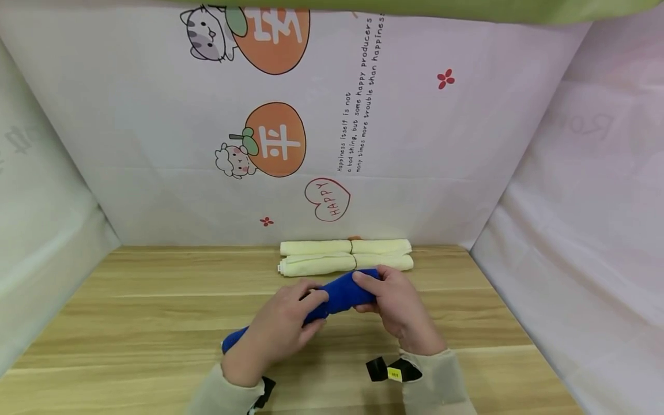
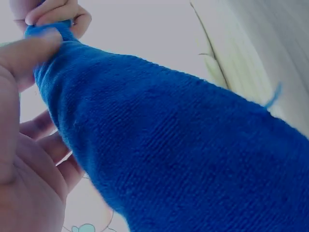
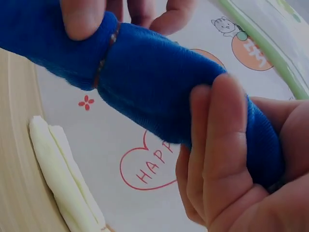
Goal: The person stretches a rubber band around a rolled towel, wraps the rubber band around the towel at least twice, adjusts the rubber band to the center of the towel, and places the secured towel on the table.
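Observation:
A rolled blue towel point(image 1: 344, 293) is held up at a slant above the table, its right end higher in the head view. In the right wrist view a thin band point(image 3: 102, 63) circles the roll. My left hand point(image 1: 280, 320) holds the roll near its middle, the thumb and fingers on opposite sides beside the band. My right hand point(image 1: 402, 308) grips the right end with its fingers wrapped round it. In the left wrist view the towel's blue fabric point(image 2: 159, 130) fills much of the picture, and a loose thread sticks out from its edge.
Two pale yellow rolled towels point(image 1: 319, 264), each tied with a band, lie side by side at the back of the wooden table point(image 1: 171, 300). A white printed cloth wall point(image 1: 404, 144) stands behind them, with white cloth sides left and right.

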